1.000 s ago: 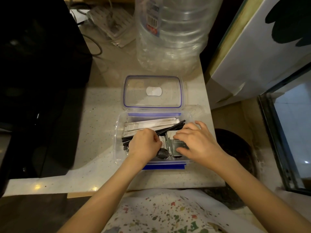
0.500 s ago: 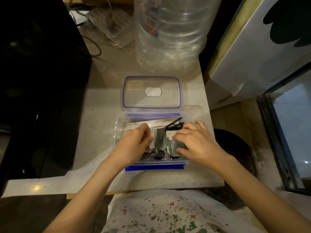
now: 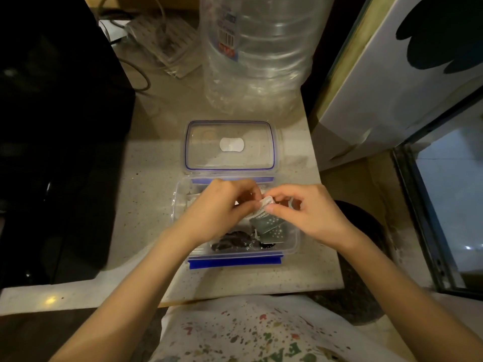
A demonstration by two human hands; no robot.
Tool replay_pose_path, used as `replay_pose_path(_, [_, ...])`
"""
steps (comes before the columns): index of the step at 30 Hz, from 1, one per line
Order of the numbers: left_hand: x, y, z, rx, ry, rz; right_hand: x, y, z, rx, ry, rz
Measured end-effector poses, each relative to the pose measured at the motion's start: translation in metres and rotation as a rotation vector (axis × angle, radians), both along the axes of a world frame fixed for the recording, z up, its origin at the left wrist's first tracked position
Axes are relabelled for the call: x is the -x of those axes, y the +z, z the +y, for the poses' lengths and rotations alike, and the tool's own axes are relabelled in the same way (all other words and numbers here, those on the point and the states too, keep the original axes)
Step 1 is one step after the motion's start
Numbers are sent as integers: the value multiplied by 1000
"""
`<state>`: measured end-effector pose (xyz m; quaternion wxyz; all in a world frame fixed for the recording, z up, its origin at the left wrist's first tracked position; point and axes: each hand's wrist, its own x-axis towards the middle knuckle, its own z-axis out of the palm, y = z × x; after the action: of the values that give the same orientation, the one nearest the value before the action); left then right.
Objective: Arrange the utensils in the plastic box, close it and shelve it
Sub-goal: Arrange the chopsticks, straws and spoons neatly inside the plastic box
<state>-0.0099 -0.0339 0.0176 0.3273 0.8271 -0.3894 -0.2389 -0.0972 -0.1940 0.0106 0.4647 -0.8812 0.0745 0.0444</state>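
A clear plastic box (image 3: 294, 244) with blue clips stands open on the counter. Its clear lid (image 3: 230, 145) lies flat just behind it. Both hands are over the box. My left hand (image 3: 219, 207) and my right hand (image 3: 303, 212) pinch the top of a grey-green sachet (image 3: 266, 218) between fingertips, from either side. A second sachet (image 3: 274, 235) lies under it in the box. Black plastic utensils (image 3: 235, 241) rest along the box's near wall. The white wrapped items at the back of the box are mostly hidden by my hands.
A large clear water bottle (image 3: 256, 53) stands behind the lid. A black appliance (image 3: 57, 126) fills the left side. A white cabinet (image 3: 392, 82) rises at the right. Cables and a packet (image 3: 162, 40) lie at the back. The counter's front edge (image 3: 235, 296) is close.
My left hand has moved up and right from the box's left part to meet the right hand. Both hands have lifted a sachet's top edge. The black sticks are now hidden.
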Motion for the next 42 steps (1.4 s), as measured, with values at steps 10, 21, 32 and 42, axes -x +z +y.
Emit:
replay_pose_path(10, [14,-43,-3,-210,167,77,-11,-2,2,327,-100,299])
replay_pose_path(21, [22,-50,6,-363,53,13,-15,-12,17,768,373,35])
replay_pose_path(32, [8,-41,28,-528,-114,-123,-21,-28,25,656,606,64])
replay_pose_path(42, [6,-43,37,-461,-90,-97,-26,-31,34,742,659,79])
